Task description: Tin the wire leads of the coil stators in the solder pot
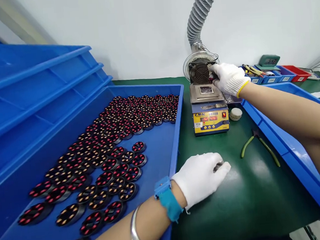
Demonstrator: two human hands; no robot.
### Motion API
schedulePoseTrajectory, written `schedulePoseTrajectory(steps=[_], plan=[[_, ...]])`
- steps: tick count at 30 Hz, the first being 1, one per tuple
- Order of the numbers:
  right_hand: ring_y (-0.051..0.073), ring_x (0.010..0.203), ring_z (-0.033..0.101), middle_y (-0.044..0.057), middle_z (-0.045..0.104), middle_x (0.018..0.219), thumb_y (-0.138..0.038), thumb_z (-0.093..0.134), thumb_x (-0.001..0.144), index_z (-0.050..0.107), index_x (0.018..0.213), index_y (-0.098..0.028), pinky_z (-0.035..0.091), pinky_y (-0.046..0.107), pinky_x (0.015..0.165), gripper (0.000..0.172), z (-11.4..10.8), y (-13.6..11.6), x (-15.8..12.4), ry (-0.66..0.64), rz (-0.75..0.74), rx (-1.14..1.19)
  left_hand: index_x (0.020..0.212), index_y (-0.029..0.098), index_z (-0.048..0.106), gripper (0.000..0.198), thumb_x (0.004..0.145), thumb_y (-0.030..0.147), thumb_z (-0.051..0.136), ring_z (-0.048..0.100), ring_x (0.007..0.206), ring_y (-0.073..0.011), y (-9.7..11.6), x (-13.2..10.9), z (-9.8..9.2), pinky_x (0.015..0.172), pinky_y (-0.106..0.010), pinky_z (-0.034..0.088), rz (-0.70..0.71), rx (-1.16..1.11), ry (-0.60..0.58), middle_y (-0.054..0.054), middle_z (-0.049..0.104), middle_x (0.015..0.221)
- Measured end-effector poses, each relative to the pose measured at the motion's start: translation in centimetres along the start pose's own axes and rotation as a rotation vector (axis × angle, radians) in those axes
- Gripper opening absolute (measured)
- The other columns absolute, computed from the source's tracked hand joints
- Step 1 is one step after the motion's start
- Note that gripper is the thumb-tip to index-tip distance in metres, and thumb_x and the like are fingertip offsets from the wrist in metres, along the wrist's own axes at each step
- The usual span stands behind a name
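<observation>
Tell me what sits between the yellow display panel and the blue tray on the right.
In the head view, a round pale container stands on the green tabletop between yellow panel and blue tray.

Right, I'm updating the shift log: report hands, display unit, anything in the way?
Left hand at green bench, grip unclear. Right hand at display unit, apparently pinching dark part. Red digits lit. Pliers right of unit, blocking neither hand.
</observation>
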State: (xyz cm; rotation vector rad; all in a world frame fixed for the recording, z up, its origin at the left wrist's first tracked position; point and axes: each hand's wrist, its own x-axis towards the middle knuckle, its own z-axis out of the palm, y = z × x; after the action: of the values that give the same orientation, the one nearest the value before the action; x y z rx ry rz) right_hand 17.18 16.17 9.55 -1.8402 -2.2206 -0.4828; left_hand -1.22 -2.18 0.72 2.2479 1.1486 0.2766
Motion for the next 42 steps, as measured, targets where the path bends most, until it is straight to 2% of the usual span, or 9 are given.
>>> schedulePoseTrajectory(steps=[10, 19, 22, 27, 31, 34, 36, 38, 42], plan=[[0.036, 0.097, 0.060, 0.016, 0.058, 0.117, -0.020, 0.054, 0.080, 0.056, 0.118, -0.021, 0.051, 0.051, 0.074, 0.038, 1.5, -1.8, 1.7, -0.163, -0.118, -0.186, 0.083, 0.021, 0.069, 0.041, 0.090, 0.049, 0.040, 0.066, 0.069, -0.0235, -0.3, -0.1, 0.5, 0.059, -0.032, 0.039, 0.046, 0.101, -0.072, -0.005, 0.072, 0.077], [0.036, 0.100, 0.060, 0.016, 0.058, 0.121, -0.018, 0.052, 0.082, 0.057, 0.120, -0.021, 0.050, 0.051, 0.076, 0.039, 0.7, -2.4, 1.3, -0.176, -0.107, -0.183, 0.087, 0.022, 0.070, 0.039, 0.088, 0.050, 0.044, 0.066, 0.072, -0.0234, -0.2, 0.0, 0.6, 0.064, -0.033, 0.045, 0.006, 0.041, -0.054, -0.005, 0.072, 0.080], [0.035, 0.102, 0.060, 0.013, 0.059, 0.122, -0.025, 0.055, 0.081, 0.057, 0.124, -0.024, 0.050, 0.051, 0.078, 0.042, -0.3, -2.1, 0.9, -0.119, -0.092, -0.132, 0.092, 0.022, 0.070, 0.034, 0.086, 0.048, 0.049, 0.066, 0.078, -0.0218, 0.2, 0.1, 0.2, 0.071, -0.032, 0.048, -0.059, -0.106, 0.027, -0.005, 0.072, 0.085], [0.030, 0.101, 0.062, 0.005, 0.067, 0.110, -0.041, 0.059, 0.079, 0.062, 0.120, -0.029, 0.051, 0.046, 0.081, 0.043, -2.1, -2.6, -2.0, -0.009, -0.028, 0.142, 0.108, 0.016, 0.063, 0.039, 0.081, 0.043, 0.061, 0.065, 0.084, -0.0180, 0.3, 0.9, -0.7, 0.080, -0.031, 0.051, -0.230, -0.606, 0.301, -0.006, 0.071, 0.097], [0.023, 0.086, 0.067, 0.002, 0.071, 0.097, -0.037, 0.066, 0.071, 0.069, 0.109, -0.026, 0.053, 0.037, 0.074, 0.040, -2.0, -4.3, -6.2, -0.145, -0.004, 0.501, 0.115, 0.012, 0.060, 0.045, 0.076, 0.034, 0.070, 0.064, 0.078, -0.0155, -0.6, 1.7, -1.0, 0.075, -0.030, 0.052, -0.266, -0.973, 0.452, -0.009, 0.070, 0.093], [0.020, 0.084, 0.067, 0.001, 0.072, 0.096, -0.034, 0.067, 0.070, 0.068, 0.111, -0.026, 0.054, 0.034, 0.074, 0.042, -1.2, -5.4, -9.0, -0.291, 0.016, 0.705, 0.107, 0.013, 0.063, 0.038, 0.074, 0.032, 0.072, 0.063, 0.074, -0.0143, -1.0, 1.9, -1.0, 0.069, -0.029, 0.051, -0.276, -1.063, 0.504, -0.006, 0.068, 0.084], [0.020, 0.084, 0.068, 0.000, 0.072, 0.096, -0.035, 0.066, 0.071, 0.066, 0.115, -0.027, 0.055, 0.034, 0.075, 0.045, -0.6, -5.6, -9.8, -0.328, -0.002, 0.752, 0.099, 0.013, 0.064, 0.033, 0.074, 0.033, 0.072, 0.062, 0.073, -0.0143, -1.0, 1.8, -1.1, 0.066, -0.028, 0.051, -0.294, -1.082, 0.492, -0.005, 0.067, 0.081], [0.020, 0.089, 0.067, 0.000, 0.072, 0.098, -0.034, 0.065, 0.072, 0.065, 0.117, -0.027, 0.054, 0.034, 0.077, 0.045, -0.4, -5.4, -9.7, -0.282, -0.026, 0.702, 0.099, 0.012, 0.064, 0.033, 0.074, 0.033, 0.072, 0.063, 0.072, -0.0142, -0.9, 1.7, -1.1, 0.065, -0.028, 0.050, -0.318, -1.087, 0.459, -0.005, 0.067, 0.080], [0.030, 0.105, 0.062, 0.003, 0.067, 0.114, -0.033, 0.061, 0.076, 0.061, 0.121, -0.030, 0.051, 0.046, 0.084, 0.045, -1.3, -3.9, -6.4, -0.026, -0.082, 0.330, 0.103, 0.011, 0.063, 0.037, 0.073, 0.030, 0.073, 0.063, 0.071, -0.0138, -0.8, 1.6, -1.2, 0.064, -0.028, 0.050, -0.345, -1.050, 0.390, -0.006, 0.068, 0.084]])
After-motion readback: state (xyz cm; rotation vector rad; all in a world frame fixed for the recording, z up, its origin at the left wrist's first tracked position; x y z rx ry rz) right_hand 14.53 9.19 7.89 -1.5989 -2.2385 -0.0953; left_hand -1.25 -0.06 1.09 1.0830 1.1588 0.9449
